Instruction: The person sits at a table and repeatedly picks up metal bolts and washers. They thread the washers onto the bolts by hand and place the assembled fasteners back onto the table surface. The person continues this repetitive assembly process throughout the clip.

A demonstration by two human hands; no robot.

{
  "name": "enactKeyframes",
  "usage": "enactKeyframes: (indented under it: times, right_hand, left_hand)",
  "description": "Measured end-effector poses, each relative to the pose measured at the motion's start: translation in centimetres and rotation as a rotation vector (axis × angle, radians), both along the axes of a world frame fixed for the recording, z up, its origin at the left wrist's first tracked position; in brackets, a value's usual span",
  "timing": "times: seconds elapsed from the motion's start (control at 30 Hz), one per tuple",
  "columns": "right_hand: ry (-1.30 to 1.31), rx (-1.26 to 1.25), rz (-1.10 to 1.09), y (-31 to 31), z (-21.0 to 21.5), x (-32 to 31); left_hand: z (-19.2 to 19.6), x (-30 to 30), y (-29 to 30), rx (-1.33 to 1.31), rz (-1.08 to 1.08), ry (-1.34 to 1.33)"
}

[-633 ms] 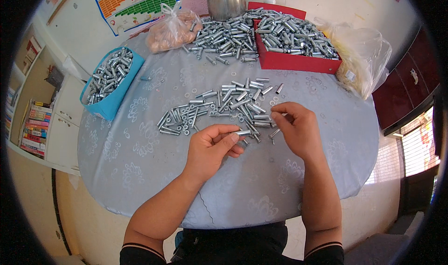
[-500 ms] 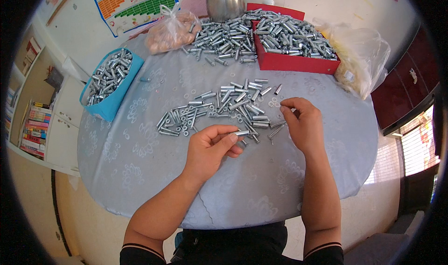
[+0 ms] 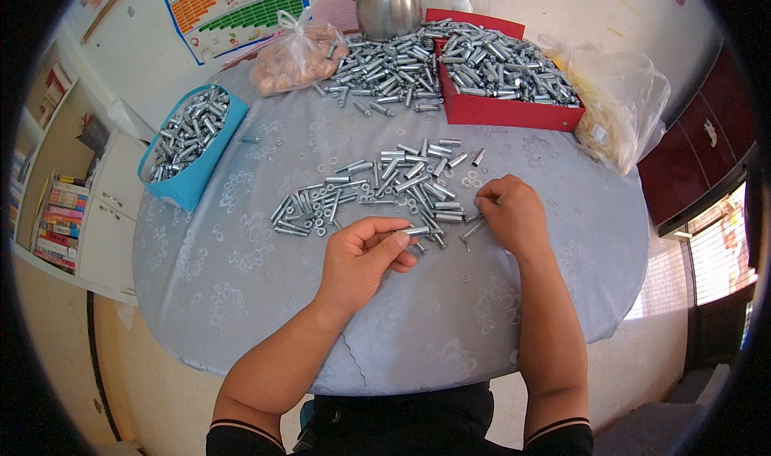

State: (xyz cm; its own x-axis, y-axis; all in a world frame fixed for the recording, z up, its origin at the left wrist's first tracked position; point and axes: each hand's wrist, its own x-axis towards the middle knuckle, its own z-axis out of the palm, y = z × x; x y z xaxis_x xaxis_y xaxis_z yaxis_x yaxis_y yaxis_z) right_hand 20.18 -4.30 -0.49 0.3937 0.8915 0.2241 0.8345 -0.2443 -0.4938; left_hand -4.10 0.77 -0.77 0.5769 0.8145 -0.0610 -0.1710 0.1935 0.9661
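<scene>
My left hand (image 3: 361, 255) pinches a shiny metal sleeve (image 3: 416, 231) between thumb and fingers, just above the near edge of a loose pile of parts. My right hand (image 3: 514, 215) is at the pile's right side, thumb and fingertips drawn together and pointing down; whatever they hold is hidden. Beside those fingertips lie long thin bolts (image 3: 472, 231) and a few flat washers (image 3: 468, 181). The pile mixes sleeves (image 3: 411, 181), bolts and nuts (image 3: 320, 231). A single washer (image 3: 466, 278) lies on the cloth nearer to me.
Assembled anchor bolts fill a red box (image 3: 514, 114) and a blue container (image 3: 189, 185), with more heaped (image 3: 385, 67) between. A knotted plastic bag (image 3: 293, 59), a steel pot (image 3: 388, 6) and a clear bag (image 3: 618, 111) stand at the back of the cloth-covered table (image 3: 241, 295).
My right hand has moved slightly nearer and left, from the washers toward the long bolts. A washer now shows on the near cloth. My left hand has stayed put with its sleeve.
</scene>
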Motion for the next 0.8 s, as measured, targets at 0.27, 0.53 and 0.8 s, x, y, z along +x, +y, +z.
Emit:
enactKeyframes:
  times: [0.27, 0.53, 0.8]
  right_hand:
    - [0.579, 0.088, 0.206, -0.3, 1.3, -1.4]
    - [1.003, -0.019, 0.440, -0.7, 2.1, -4.2]
    - [1.055, -0.061, 0.422, -0.8, 2.5, -3.9]
  left_hand:
    - [0.1, 0.1, 0.0, -0.011, -0.002, -0.010]
    - [0.1, 0.0, 0.0, -0.022, -0.014, -0.028]
    - [0.2, 0.0, 0.0, -0.038, -0.021, -0.034]
